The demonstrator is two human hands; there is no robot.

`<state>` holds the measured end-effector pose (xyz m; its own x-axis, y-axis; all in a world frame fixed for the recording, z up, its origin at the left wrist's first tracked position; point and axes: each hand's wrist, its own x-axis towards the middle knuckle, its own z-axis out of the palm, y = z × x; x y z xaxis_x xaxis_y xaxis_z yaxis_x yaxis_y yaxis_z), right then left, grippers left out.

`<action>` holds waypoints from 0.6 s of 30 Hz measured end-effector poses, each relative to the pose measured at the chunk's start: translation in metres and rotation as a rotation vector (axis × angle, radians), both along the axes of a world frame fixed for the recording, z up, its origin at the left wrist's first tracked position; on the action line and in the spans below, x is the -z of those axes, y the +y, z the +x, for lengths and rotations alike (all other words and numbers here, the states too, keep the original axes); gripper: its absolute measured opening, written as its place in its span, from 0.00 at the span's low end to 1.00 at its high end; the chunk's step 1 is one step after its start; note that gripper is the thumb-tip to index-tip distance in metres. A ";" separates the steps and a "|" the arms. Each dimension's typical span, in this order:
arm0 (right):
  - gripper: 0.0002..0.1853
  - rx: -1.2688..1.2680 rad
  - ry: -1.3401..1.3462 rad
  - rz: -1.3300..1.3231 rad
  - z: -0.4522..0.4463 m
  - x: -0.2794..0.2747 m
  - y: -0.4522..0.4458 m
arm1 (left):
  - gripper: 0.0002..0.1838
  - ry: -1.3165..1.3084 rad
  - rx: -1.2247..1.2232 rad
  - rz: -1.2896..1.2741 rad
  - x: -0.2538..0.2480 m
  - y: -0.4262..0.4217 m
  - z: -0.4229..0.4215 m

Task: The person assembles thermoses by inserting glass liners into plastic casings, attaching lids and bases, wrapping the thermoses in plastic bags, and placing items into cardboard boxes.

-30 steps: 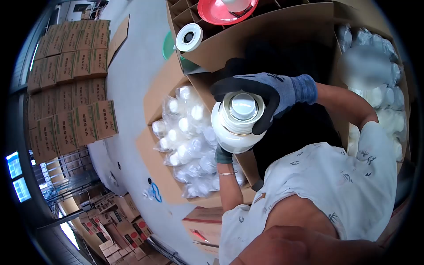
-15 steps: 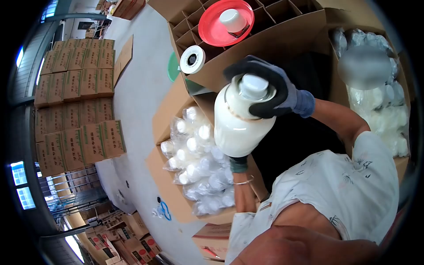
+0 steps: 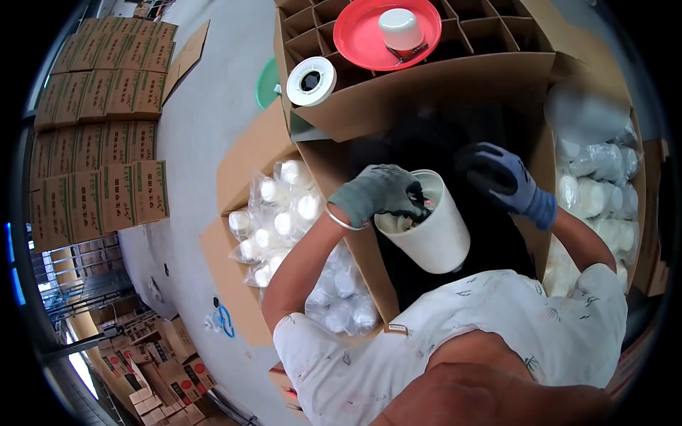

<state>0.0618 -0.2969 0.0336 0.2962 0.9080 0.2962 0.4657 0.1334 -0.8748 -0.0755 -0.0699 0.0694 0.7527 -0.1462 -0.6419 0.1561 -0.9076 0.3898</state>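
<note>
A white plastic cylinder (image 3: 437, 238), open at its upper end, stands tilted between my body and the divided box. My left hand (image 3: 380, 195), in a grey-green glove, reaches over its rim. Its fingers are closed at the opening, and what they hold is too small to make out. Something small and pinkish shows inside. To the cylinder's right, my right hand (image 3: 508, 181), in a blue-grey glove with a black palm, is raised with curved fingers and thumb apart, apparently holding nothing.
A divided carton (image 3: 433, 89) carries a red dish (image 3: 355, 35) with a white cup (image 3: 400, 30), and a white ring-shaped spool (image 3: 311, 81). Bagged white-capped pieces (image 3: 284, 224) fill a left box; wrapped white cups (image 3: 597, 195) fill a right one. Stacked cartons (image 3: 99, 135) stand beyond.
The white capped flask that my right hand gripped is no longer seen in that form; an open-ended white cylinder is there lower down. My left hand came up over its rim, and my right hand moved right, off it.
</note>
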 end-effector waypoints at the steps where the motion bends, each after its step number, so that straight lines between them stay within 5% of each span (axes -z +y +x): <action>1: 0.14 0.023 0.008 0.013 0.007 -0.002 0.009 | 0.19 -0.187 -0.093 -0.056 -0.014 0.012 0.000; 2: 0.13 0.048 0.019 0.024 0.013 -0.002 0.017 | 0.17 -0.698 -0.142 -0.004 0.009 0.039 -0.009; 4: 0.13 0.068 0.028 0.046 0.019 0.004 0.032 | 0.21 -1.065 -0.602 0.026 0.024 0.092 -0.001; 6: 0.13 0.091 0.076 0.066 0.020 0.016 0.052 | 0.37 -1.132 -0.511 0.661 0.040 0.152 0.015; 8: 0.15 0.058 0.033 0.131 0.018 0.014 0.075 | 0.43 -0.911 -0.614 0.638 0.081 0.183 0.020; 10: 0.15 0.037 0.075 0.115 0.015 0.004 0.093 | 0.34 -0.996 -0.613 0.681 0.100 0.194 0.022; 11: 0.20 -0.005 0.014 0.060 0.019 0.006 0.096 | 0.32 -1.071 -0.646 0.498 0.102 0.195 0.021; 12: 0.23 0.062 -0.150 0.124 0.019 0.000 0.102 | 0.28 -1.212 -0.996 -0.176 0.088 0.171 0.013; 14: 0.31 0.166 -0.483 0.222 0.016 -0.023 0.121 | 0.28 -0.987 -1.272 -1.018 0.037 0.117 -0.004; 15: 0.39 0.093 -0.574 0.271 0.015 -0.030 0.130 | 0.29 -0.950 -1.251 -1.210 0.028 0.096 -0.008; 17: 0.40 0.003 -0.754 0.296 0.006 -0.037 0.147 | 0.30 -0.782 -1.272 -1.563 0.015 0.052 -0.018; 18: 0.41 -0.040 -0.848 0.312 0.004 -0.037 0.153 | 0.31 -0.849 -1.279 -1.533 0.008 0.027 -0.022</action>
<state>0.0653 -0.1443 0.0709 -0.1631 0.7550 0.6351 0.9276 0.3366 -0.1619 -0.0971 -0.0425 0.0618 0.7971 0.5962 -0.0955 -0.2965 0.5244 0.7982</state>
